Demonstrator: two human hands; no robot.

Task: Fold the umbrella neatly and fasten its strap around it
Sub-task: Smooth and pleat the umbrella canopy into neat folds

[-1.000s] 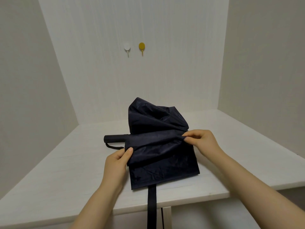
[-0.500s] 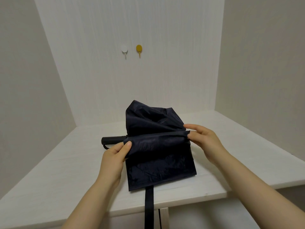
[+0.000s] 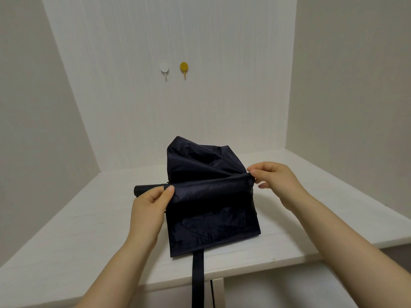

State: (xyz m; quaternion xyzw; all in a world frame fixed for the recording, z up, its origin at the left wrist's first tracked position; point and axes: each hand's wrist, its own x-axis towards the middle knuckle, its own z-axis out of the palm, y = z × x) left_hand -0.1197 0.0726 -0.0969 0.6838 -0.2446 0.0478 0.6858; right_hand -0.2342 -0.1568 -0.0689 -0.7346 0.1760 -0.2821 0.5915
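Both hands lifted fold higher; left hand (image 3: 148, 204) and right hand (image 3: 274, 177) pinch umbrella (image 3: 211, 196) canopy; slick fabric may slip, pleat unravels.

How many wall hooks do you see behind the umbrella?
2: a white hook and a yellow hook to its right, side by side on the back wall, above the umbrella. None looks hidden.

The umbrella (image 3: 211, 196) is showing dark navy, its strap (image 3: 198, 274) black. The desk (image 3: 89, 230) is showing white; two wall hooks are showing white (image 3: 164, 67) and mustard yellow (image 3: 184, 66).
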